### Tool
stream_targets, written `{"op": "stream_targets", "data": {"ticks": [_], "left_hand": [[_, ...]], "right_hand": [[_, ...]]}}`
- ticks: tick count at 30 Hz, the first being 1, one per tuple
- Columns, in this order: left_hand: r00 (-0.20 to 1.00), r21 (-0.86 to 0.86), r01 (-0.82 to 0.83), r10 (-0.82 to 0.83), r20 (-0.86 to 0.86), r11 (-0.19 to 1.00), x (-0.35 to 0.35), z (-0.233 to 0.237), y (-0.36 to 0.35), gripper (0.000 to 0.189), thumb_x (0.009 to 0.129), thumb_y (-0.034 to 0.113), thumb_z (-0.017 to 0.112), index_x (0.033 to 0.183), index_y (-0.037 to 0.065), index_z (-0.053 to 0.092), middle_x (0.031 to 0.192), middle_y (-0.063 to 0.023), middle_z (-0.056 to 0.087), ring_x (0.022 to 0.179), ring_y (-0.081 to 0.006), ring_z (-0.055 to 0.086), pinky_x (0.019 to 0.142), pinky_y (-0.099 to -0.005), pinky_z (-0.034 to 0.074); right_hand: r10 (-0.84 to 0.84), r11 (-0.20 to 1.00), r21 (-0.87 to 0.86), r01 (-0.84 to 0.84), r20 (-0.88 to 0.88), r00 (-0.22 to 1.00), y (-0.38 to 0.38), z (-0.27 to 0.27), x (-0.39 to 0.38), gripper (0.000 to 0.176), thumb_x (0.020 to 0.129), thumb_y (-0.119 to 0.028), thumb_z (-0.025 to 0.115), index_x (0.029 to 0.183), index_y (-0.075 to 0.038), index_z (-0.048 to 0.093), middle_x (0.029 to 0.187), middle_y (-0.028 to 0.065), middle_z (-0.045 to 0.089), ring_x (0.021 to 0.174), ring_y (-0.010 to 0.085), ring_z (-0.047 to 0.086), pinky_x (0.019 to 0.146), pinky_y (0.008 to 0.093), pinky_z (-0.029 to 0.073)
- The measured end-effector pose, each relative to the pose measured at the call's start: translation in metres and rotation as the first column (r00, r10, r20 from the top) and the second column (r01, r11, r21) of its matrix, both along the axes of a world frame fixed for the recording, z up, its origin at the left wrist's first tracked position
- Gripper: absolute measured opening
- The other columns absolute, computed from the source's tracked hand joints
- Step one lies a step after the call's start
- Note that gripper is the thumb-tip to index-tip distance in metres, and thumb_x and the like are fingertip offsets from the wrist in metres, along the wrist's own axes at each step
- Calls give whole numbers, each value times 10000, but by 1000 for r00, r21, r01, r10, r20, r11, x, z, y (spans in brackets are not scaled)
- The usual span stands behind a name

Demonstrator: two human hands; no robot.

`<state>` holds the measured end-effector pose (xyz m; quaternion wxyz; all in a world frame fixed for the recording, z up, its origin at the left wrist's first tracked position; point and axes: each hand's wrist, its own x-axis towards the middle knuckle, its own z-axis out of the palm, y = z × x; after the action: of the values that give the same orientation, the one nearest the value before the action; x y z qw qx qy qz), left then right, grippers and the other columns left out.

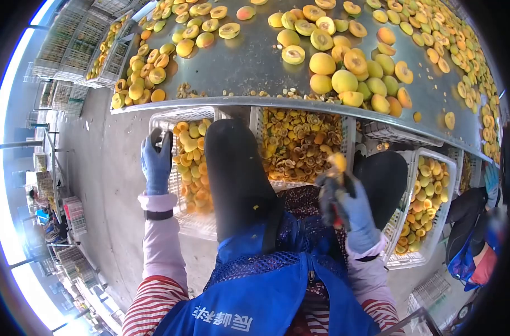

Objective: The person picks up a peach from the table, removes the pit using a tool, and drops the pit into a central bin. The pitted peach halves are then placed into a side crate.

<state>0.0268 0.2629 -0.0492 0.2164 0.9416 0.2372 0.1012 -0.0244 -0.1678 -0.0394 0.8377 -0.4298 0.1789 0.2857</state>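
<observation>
My left hand [157,159], in a blue and dark grey glove, is at the outer side of a white crate [196,225] of apricot halves [192,159]. Its fingers are apart and curved, with nothing between them. Over my lap, my right hand [351,204] in a similar glove closes around a tool with a red part [337,219]. A blurred yellow-orange piece of fruit [337,162] shows at the fingertips of this hand; I cannot tell if the tool or the fingers hold it. Between my knees stands a crate of pits and brownish scraps [302,147].
A metal table [232,73] in front bears whole and halved apricots [344,73]. Another crate of halves [425,204] is at my right, near a co-worker [473,224] at the far right edge. Stacked crates [70,39] stand at the left.
</observation>
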Motion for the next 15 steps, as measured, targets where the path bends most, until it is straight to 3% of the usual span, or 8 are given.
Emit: {"op": "stream_targets", "data": {"ticks": [2, 5, 6, 8, 9, 10, 12, 15], "left_hand": [[991, -265, 115, -92, 98, 957, 38, 3, -25, 392, 842, 284, 673, 1131, 27, 605, 1005, -151, 617, 814, -231, 631, 731, -326, 504], [912, -191, 407, -385, 142, 894, 110, 14, -97, 360, 803, 228, 710, 1096, 37, 625, 948, -127, 627, 724, -220, 624, 675, -317, 499], [866, -172, 496, -469, 176, 851, 136, 17, -121, 354, 802, 231, 708, 1094, 48, 628, 961, -126, 625, 740, -229, 626, 684, -323, 499], [755, -112, 647, -612, 236, 754, 187, 21, -163, 344, 798, 239, 705, 1090, 71, 633, 987, -125, 621, 773, -248, 631, 704, -334, 499], [724, -79, 682, -656, 211, 727, 215, 20, -178, 347, 807, 283, 685, 1098, 103, 632, 1037, -119, 614, 852, -267, 629, 754, -353, 496], [704, -34, 697, -675, 222, 716, 242, 18, -190, 371, 808, 311, 678, 1116, 111, 623, 1063, -119, 608, 903, -278, 616, 784, -367, 489], [670, 56, 715, -706, 229, 697, 297, 8, -209, 420, 811, 366, 663, 1150, 126, 603, 1117, -118, 596, 1006, -301, 589, 844, -397, 475], [701, 349, 626, -699, 139, 697, 385, -37, -207, 529, 809, 495, 616, 1239, 193, 556, 1230, -122, 546, 1145, -336, 511, 949, -431, 429]], "right_hand": [[-78, 978, -181, 106, 152, 985, -13, 24, 33, 424, 825, 30, 534, 1243, -3, 475, 1016, 88, 607, 775, 113, 602, 651, 220, 504], [-14, 948, -305, 86, 231, 973, -63, 4, 85, 436, 820, -36, 619, 1232, 6, 485, 983, 79, 598, 773, 83, 556, 660, 206, 471], [13, 883, -445, 149, 340, 940, -79, -2, 105, 446, 816, -63, 648, 1227, 14, 491, 987, 75, 595, 780, 78, 551, 660, 206, 469], [118, 623, -671, 402, 589, 799, -105, -15, 147, 487, 803, -110, 700, 1224, 29, 497, 1000, 70, 587, 789, 76, 547, 653, 211, 468], [86, 416, -778, 471, 550, 831, -118, -11, 166, 510, 796, -121, 707, 1233, 39, 496, 970, 46, 606, 774, 91, 560, 665, 237, 478], [38, 409, -853, 324, 371, 928, -147, -14, 187, 528, 810, -222, 687, 1226, 46, 504, 898, 80, 655, 734, 169, 614, 692, 299, 495], [175, 23, -931, 365, 363, 915, -207, -45, 223, 557, 819, -364, 643, 1206, 20, 531, 833, 148, 666, 728, 259, 638, 694, 355, 489], [251, -328, -926, 187, 105, 962, -251, -71, 258, 551, 821, -432, 597, 1171, -8, 558, 841, 207, 645, 736, 333, 634, 679, 394, 480]]}}
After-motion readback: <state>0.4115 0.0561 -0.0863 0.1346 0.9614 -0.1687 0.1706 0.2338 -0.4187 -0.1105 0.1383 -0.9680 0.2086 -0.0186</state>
